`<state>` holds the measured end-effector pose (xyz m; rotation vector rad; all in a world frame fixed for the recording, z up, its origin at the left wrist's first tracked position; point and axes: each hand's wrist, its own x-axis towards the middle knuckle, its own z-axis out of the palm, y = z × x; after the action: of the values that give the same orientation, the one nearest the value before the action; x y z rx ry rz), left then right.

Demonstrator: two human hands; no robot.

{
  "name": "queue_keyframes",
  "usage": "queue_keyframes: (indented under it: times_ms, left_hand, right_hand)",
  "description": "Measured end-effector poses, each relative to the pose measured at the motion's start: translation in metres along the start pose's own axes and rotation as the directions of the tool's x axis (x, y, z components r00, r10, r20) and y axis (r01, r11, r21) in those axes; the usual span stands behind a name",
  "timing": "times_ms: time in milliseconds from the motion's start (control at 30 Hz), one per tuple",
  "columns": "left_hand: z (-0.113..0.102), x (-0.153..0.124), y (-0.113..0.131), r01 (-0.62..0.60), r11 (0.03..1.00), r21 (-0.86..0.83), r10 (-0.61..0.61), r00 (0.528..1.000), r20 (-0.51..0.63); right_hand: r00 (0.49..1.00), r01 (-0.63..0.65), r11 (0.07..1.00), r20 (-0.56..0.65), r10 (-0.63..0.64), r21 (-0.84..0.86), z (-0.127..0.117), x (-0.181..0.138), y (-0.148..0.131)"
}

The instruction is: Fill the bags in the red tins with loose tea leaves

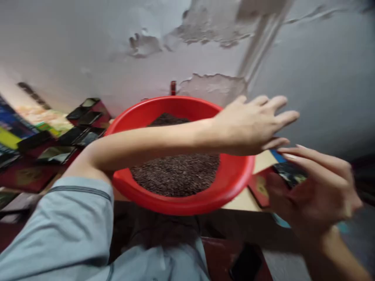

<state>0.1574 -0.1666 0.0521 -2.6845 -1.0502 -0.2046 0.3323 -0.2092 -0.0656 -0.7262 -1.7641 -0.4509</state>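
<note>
A large red plastic basin [187, 205] stands in front of me, holding a heap of dark, thin grains or tea-like leaves [178, 175]. My left arm reaches across the basin, and my left hand [249, 127] is past its right rim, fingers spread and nothing in them. At the right, my right hand [325, 183] is partly blurred, its fingers stretched apart from the thumb beside a red box [260, 189] with a dark, shiny lining at its top. Whether this hand touches the box is unclear.
Several open red boxes with dark linings [23, 173] crowd the left side. A pale tabletop [241, 203] shows under the basin's right side. Behind rises a wall with peeling paint [205, 39]. A dark rectangular object [246, 261] lies below, near my lap.
</note>
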Motion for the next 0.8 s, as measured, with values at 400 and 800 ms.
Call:
queue_keyframes:
  times_ms: [400,800]
  left_hand:
    - [0.019,-0.410,-0.217,0.940,0.071,0.332,-0.997,0.054,0.060]
    - [0.067,-0.493,-0.230,0.956,-0.070,0.286,-0.976,-0.125,0.179]
  right_hand:
    - [0.480,0.427,0.692,0.503,-0.719,0.582,0.270,0.090,-0.181]
    - [0.203,0.289,0.654,0.623,-0.755,0.699,0.431,0.093,-0.359]
